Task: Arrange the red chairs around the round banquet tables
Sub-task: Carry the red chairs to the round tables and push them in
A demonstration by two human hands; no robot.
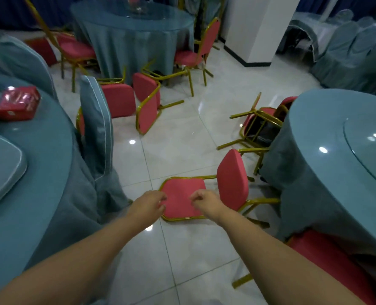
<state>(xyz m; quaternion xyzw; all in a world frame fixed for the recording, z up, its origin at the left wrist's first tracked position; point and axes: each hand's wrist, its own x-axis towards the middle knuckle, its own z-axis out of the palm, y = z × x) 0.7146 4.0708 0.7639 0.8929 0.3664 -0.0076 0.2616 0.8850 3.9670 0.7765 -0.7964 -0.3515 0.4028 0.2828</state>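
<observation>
Head view. Both arms reach forward and down over the white tiled floor [182, 146]. The left hand [152, 202] and right hand [204, 200] hang over the backrest of a tipped red chair [183, 198] that lies on its back on the floor. Left grip: fingers loosely curled at the left edge of the backrest; whether they touch the gold frame I cannot tell. Right grip: fingers loosely curled above the red pad, holding nothing that shows. The seat pad of this chair stands upright just right of the right hand, its gold legs running off toward the right desk [328, 150].

Beyond the hands, well apart, two more fallen red chairs [147, 102] lie tangled on the floor in front of the far desk [134, 38]. An upright red chair [193, 51] stands at that desk's right side, another upright chair [72, 49] at its left. Right of the hands and farther off, an overturned chair [259, 122] leans with legs outward against the cloth of the right desk. Near the right forearm, a red seat [328, 258] pokes out under the same cloth.

Left of the left hand: the left desk [39, 164] in blue cloth, with a covered chair [97, 126] pushed against it. On the left desk rests a red foil-wrapped box [17, 103], shut; contents not visible. A glass bowl [138, 7] sits on the far desk; contents blurred.
</observation>
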